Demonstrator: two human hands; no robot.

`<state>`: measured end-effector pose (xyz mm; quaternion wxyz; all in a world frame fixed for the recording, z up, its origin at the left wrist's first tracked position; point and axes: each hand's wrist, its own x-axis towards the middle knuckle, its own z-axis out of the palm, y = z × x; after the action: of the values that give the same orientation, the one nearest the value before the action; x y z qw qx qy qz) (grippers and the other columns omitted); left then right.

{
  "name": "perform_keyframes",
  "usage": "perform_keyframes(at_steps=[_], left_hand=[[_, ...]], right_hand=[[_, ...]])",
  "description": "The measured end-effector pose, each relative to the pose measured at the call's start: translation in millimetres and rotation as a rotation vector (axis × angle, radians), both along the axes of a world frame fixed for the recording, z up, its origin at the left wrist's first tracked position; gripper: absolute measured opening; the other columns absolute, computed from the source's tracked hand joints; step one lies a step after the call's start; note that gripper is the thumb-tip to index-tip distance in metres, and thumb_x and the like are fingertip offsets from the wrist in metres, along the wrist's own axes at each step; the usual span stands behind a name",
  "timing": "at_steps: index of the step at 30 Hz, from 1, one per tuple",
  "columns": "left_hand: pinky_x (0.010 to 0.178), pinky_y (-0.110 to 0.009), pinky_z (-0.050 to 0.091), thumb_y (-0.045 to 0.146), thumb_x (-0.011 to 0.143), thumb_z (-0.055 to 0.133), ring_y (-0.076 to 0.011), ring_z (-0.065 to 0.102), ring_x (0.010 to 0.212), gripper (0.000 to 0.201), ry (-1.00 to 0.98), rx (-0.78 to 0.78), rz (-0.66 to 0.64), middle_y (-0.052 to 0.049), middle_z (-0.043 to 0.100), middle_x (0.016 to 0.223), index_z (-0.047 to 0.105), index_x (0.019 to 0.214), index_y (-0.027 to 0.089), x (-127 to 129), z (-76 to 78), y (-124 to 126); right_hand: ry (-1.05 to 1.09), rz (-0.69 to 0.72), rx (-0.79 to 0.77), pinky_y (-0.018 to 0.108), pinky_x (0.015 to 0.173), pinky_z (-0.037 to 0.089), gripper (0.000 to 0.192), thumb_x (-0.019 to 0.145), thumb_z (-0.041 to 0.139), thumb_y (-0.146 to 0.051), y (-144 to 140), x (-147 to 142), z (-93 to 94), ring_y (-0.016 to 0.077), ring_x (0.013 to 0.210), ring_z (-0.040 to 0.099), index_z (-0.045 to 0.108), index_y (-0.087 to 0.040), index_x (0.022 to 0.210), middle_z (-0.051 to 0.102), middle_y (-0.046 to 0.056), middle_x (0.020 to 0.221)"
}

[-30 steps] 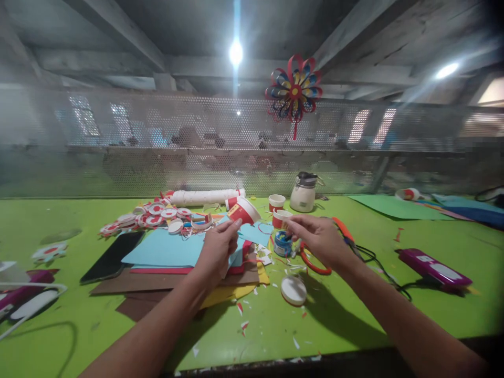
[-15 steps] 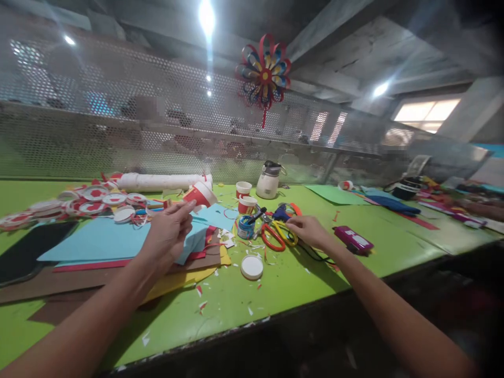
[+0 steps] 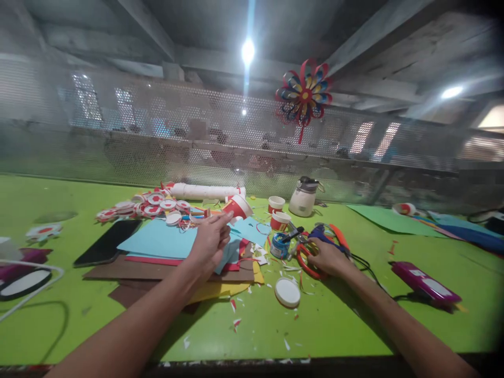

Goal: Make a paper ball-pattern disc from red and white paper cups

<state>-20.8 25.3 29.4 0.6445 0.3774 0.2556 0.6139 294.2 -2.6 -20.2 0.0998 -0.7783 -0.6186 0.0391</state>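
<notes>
Between thumb and fingers, my left hand pinches a red-and-white paper cup, tilted on its side above the paper stack. My right hand is lowered over a cluster of tools, its fingers closed around the handles of red-orange scissors; part of the handles is hidden under the hand. Just left of the scissors stands a small blue jar with a black marker-like stick across its top. Two more paper cups, a near one and a far one, stand upright behind the jar.
Blue, red, brown and yellow sheets lie stacked beside a dark phone. Behind are red-and-white discs and a white roll. A white lid, a kettle and a corded purple device sit around.
The view has swung left, so things appear further right. My right hand has moved from beside the yellow scissors handle onto the red-orange scissors. My left hand still holds the cup.
</notes>
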Motion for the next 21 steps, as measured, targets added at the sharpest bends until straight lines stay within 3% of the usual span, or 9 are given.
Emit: perform_keyframes(at_steps=[4,8,11,14,17,21], left_hand=[[0.034,-0.015,0.01,0.031,0.061,0.08,-0.0011,0.016,0.038,0.043,-0.001,-0.003,0.013,0.014,0.021,0.046,0.038,0.06,0.018,-0.8,-1.1,1.6],[0.034,-0.015,0.01,0.031,0.061,0.08,-0.0009,0.015,0.038,0.043,-0.014,-0.002,0.039,0.014,0.021,0.045,0.039,0.06,0.018,-3.1,-0.8,5.9],[0.034,-0.015,0.01,0.03,0.06,0.08,-0.001,0.015,0.037,0.042,-0.035,-0.002,0.059,0.014,0.021,0.045,0.04,0.062,0.018,-4.8,0.1,8.8],[0.034,-0.016,0.01,0.029,0.06,0.08,-0.001,0.016,0.037,0.041,-0.057,0.002,0.072,0.014,0.022,0.045,0.04,0.063,0.018,-5.7,1.5,9.8],[0.034,-0.016,0.009,0.028,0.059,0.08,-0.0008,0.015,0.037,0.041,-0.071,0.002,0.07,0.014,0.022,0.045,0.041,0.063,0.018,-5.7,2.9,8.9],[0.035,-0.016,0.009,0.027,0.06,0.08,-0.0007,0.016,0.036,0.042,-0.082,-0.002,0.061,0.015,0.021,0.044,0.039,0.062,0.019,-5.9,3.4,7.8]], right_hand=[[0.091,-0.052,0.023,0.037,0.077,0.044,0.058,0.071,0.061,-0.036,8.6,10.3,-4.3,0.0343,0.099,0.061,0.056,-0.013,0.124,0.065,0.019,0.114],[0.245,-0.055,0.062,0.038,0.079,0.045,0.049,0.065,0.066,-0.031,12.4,21.6,-1.1,0.0335,0.095,0.062,0.065,-0.014,0.111,0.067,0.016,0.108],[0.424,-0.024,0.087,0.034,0.069,0.049,0.049,0.063,0.065,-0.026,5.8,29.7,5.3,0.0266,0.078,0.064,0.065,-0.012,0.109,0.069,0.012,0.094],[0.621,0.006,0.098,0.032,0.058,0.048,0.061,0.066,0.063,-0.031,-7.2,36.5,13.3,0.0195,0.058,0.059,0.055,-0.01,0.122,0.065,0.005,0.071],[0.783,0.04,0.111,0.03,0.058,0.048,0.07,0.065,0.068,-0.038,-18.1,38.6,22.2,0.0175,0.059,0.059,0.049,-0.011,0.126,0.062,0.001,0.068],[0.908,0.048,0.136,0.027,0.051,0.045,0.069,0.058,0.075,-0.038,-23.6,33.3,33.7,0.0146,0.053,0.055,0.054,-0.013,0.119,0.058,-0.002,0.064]])
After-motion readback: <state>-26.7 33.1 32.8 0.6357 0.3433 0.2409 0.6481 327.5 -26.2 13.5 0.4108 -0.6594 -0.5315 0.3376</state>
